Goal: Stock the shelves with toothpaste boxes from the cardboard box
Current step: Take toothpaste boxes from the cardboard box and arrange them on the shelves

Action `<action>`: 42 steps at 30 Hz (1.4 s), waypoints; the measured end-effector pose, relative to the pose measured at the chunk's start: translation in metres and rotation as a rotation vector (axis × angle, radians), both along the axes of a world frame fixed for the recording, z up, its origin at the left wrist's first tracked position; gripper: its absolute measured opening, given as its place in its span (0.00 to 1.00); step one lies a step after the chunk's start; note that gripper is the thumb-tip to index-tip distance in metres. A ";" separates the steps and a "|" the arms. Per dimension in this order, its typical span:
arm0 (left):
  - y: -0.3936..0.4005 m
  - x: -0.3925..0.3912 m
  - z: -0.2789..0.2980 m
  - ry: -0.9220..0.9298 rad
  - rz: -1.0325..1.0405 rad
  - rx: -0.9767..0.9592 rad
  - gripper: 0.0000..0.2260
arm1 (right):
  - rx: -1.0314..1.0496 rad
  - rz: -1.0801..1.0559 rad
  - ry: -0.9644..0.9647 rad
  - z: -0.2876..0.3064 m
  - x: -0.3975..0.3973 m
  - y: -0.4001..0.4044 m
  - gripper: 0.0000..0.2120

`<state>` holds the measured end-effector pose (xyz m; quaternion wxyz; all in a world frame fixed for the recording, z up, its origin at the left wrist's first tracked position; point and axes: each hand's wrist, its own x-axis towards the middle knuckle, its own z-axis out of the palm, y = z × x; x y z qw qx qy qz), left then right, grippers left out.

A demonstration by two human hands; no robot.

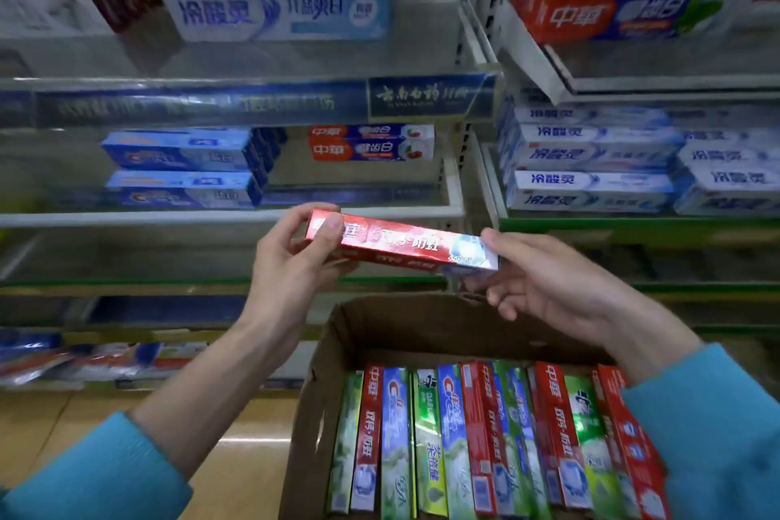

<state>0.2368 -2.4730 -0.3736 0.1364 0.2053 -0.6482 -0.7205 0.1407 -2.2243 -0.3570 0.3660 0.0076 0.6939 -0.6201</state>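
Above the carton (358,325), a red box (401,243) hangs level between two hands, its long face turned up toward the camera. At its left end the left hand (295,262) pinches it, thumb curled over the top face and fingers wrapped behind and under. At its right end the right hand (544,279) cups the end cap, fingers curled beneath and thumb along the upper edge, so both hands are clamped on the same box.

Judging by its look, the box is thin printed card round a tube: light, stiff along its length, easy to dent on the broad faces, and glossy enough to slip in a loose pinch. The ends and long edges look like the safest places to hold, much as the hands do now; squeezing mid-face would likely crease it.

Beyond the box, the shelf (236,216) carries blue boxes (181,169) to the left and red-and-blue boxes (371,141) nearer the middle, with bare shelf floor in front of them. Below the box, the carton stands packed with upright boxes in green, red and blue. Right of the box, white boxes (591,186) fill the neighbouring bay.
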 end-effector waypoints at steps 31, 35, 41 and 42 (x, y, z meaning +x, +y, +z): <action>-0.079 -0.068 -0.013 0.029 0.074 -0.079 0.27 | -0.052 -0.209 0.394 -0.018 -0.056 -0.085 0.21; -0.083 -0.070 -0.018 0.002 0.048 -0.125 0.24 | -0.009 -0.238 0.431 -0.020 -0.058 -0.090 0.18; -0.083 -0.070 -0.025 -0.021 0.071 -0.195 0.18 | 0.006 -0.228 0.457 -0.030 -0.061 -0.089 0.22; -0.083 -0.070 -0.027 -0.020 0.075 -0.209 0.18 | 0.023 -0.226 0.472 -0.032 -0.062 -0.089 0.21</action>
